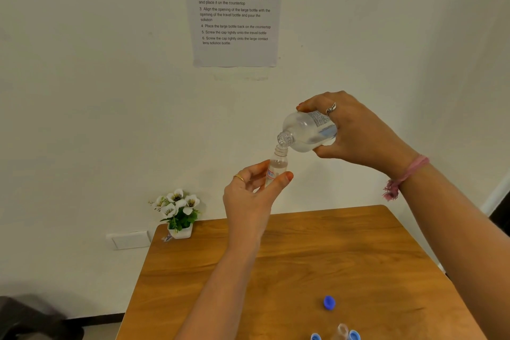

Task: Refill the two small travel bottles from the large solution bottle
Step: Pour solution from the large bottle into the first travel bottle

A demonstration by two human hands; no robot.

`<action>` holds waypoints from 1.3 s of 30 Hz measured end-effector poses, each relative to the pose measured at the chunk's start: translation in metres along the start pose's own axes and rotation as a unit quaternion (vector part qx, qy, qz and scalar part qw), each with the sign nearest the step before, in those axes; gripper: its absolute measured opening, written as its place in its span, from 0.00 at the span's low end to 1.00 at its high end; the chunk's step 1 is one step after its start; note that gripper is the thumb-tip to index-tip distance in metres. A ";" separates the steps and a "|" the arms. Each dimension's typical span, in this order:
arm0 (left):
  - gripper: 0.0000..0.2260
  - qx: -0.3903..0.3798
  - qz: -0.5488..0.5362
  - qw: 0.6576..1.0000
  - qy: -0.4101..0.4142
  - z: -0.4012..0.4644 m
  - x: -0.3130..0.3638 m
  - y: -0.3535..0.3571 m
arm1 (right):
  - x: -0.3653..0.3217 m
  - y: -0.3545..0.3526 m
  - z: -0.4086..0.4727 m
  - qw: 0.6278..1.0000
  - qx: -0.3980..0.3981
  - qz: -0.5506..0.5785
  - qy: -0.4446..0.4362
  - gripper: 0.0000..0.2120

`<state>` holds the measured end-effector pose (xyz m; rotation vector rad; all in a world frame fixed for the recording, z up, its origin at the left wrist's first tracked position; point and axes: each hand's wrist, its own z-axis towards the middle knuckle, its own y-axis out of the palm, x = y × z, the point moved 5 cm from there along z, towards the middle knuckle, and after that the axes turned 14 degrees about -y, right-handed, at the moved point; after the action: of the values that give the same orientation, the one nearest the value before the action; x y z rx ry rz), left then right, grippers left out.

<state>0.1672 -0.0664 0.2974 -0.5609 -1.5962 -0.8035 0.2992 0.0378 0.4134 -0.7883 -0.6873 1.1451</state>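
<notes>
Mid-frame above the table (303, 262), right hand (356, 130) grips the big bottle (309, 130) tilted, its mouth touching the small bottle (277, 167) pinched upright in left hand (248, 196).

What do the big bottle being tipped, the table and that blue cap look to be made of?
The large solution bottle looks like clear glossy plastic: you can see liquid through it, and the neck is threaded. The table seems to be wood or a wood-look laminate, with brown grain streaks and a soft sheen. The blue cap is probably opaque moulded plastic, evenly coloured.
</notes>
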 end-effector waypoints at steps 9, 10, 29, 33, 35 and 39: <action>0.17 0.000 -0.005 1.000 0.000 0.000 -0.002 0.000 | 0.000 -0.001 -0.001 1.000 -0.004 -0.001 0.001 0.31; 0.17 0.000 -0.006 1.000 0.001 0.000 -0.002 0.000 | 0.000 -0.001 -0.001 1.000 -0.004 -0.002 0.000 0.31; 0.17 0.001 -0.002 1.000 -0.003 0.001 -0.004 -0.001 | 0.001 0.002 -0.001 1.000 -0.007 -0.001 -0.001 0.30; 0.17 0.001 -0.006 1.000 -0.006 0.003 -0.004 -0.001 | 0.001 0.003 0.000 1.000 -0.005 0.001 -0.001 0.30; 0.17 0.002 -0.006 1.000 -0.006 0.004 -0.004 -0.001 | 0.001 0.003 0.000 1.000 -0.005 0.001 -0.001 0.30; 0.17 0.003 -0.009 1.000 -0.010 0.006 -0.005 -0.001 | 0.003 0.005 0.000 1.000 -0.005 0.003 0.002 0.30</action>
<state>0.1636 -0.0625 0.2918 -0.5512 -1.6232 -0.8089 0.2970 0.0417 0.4096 -0.8019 -0.6888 1.1460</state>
